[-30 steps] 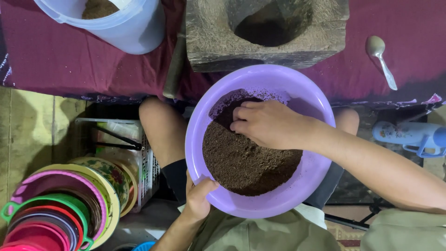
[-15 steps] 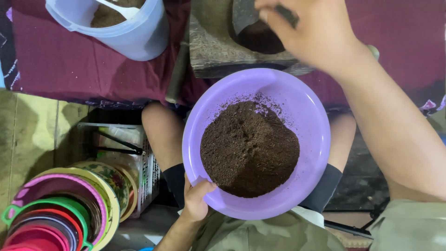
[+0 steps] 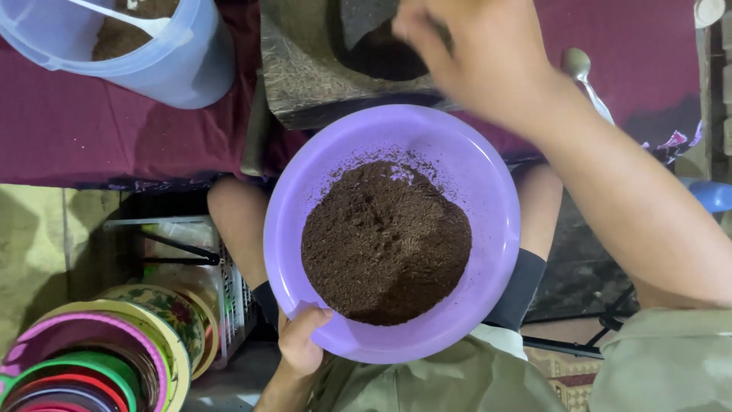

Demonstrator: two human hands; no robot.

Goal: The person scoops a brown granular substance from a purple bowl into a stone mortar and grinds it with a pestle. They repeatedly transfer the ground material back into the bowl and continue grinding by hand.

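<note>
In purple bowl (image 3: 488,191) — dark, perhaps gritty powder (image 3: 385,240)

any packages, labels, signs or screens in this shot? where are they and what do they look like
No printed packages, labels, signs or screens show. Only containers:
Purple bowl: round plastic, centre, held at its near rim by the left hand, holding dark brown powder.
Pale blue tub: translucent, top left on the maroon cloth.
Stone mortar: grey block, top centre, right hand over it.
Stacked rings: coloured, round, bottom left.
</note>
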